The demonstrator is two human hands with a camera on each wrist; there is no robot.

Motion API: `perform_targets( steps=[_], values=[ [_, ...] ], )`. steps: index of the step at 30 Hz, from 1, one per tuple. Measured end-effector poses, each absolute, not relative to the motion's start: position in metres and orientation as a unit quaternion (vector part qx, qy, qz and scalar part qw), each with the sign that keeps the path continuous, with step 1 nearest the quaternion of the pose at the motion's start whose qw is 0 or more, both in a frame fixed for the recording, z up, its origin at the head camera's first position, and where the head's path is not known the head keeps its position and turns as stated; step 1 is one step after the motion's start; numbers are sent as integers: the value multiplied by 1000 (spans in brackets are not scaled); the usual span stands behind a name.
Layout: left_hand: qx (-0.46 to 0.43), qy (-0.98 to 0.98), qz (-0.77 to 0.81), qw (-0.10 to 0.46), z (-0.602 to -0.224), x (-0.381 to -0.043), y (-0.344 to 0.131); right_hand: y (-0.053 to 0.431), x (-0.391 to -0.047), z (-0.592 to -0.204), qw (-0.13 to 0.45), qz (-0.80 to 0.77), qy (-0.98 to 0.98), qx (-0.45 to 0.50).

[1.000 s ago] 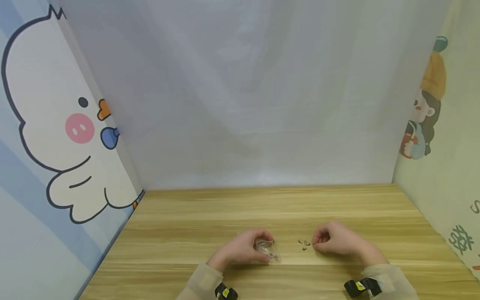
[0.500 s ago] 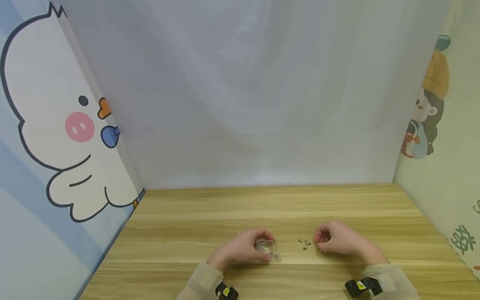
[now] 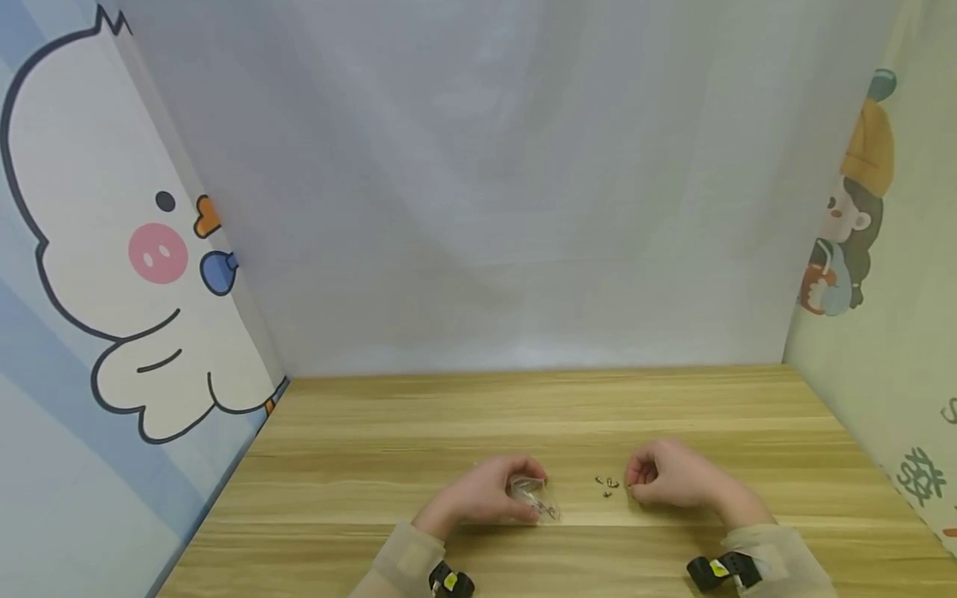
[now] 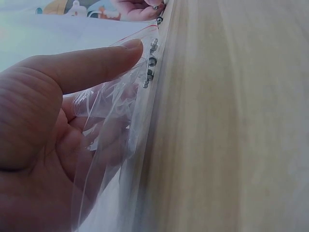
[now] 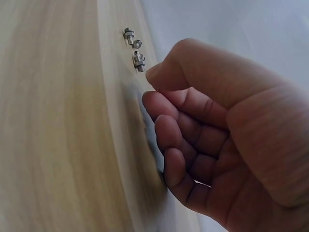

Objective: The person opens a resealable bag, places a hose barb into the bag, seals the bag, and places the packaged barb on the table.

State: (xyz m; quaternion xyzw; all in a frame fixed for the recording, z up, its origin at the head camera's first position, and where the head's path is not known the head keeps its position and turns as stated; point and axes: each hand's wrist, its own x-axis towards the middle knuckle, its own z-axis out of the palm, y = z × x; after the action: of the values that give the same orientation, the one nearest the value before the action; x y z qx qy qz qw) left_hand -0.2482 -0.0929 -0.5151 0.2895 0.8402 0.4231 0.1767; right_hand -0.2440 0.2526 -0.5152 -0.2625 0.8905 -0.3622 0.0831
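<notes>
My left hand (image 3: 488,495) holds a clear plastic zip bag (image 3: 529,492) low over the table, its thumb laid along the near side in the left wrist view. Several small metal screws (image 4: 152,62) show at the bag's edge past the thumb. To the right, my right hand (image 3: 679,478) has thumb and index finger brought together close over the wood, the other fingers curled. A small metal screw (image 4: 155,7) shows at its fingertips in the left wrist view; the right wrist view hides it. Several loose screws (image 3: 611,483) lie between the hands, just left of the right fingertips.
The wooden tabletop (image 3: 478,415) reaches back to a pale grey curtain (image 3: 478,208). Printed cartoon panels stand along the left and right sides. Each wrist wears a black camera on a strap over the sleeve.
The right fingertips have shifted very slightly right, away from the loose screws. The left hand and the bag stay in place.
</notes>
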Motion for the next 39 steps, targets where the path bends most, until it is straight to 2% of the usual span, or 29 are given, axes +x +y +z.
perform_targets(
  steps=[18, 39],
  values=[
    [290, 839, 425, 176, -516, -249, -93, 232, -238, -507, 82, -366, 880, -290],
    [283, 837, 432, 180, -515, -248, -91, 188, -224, -500, 36, -405, 861, -306]
  ],
)
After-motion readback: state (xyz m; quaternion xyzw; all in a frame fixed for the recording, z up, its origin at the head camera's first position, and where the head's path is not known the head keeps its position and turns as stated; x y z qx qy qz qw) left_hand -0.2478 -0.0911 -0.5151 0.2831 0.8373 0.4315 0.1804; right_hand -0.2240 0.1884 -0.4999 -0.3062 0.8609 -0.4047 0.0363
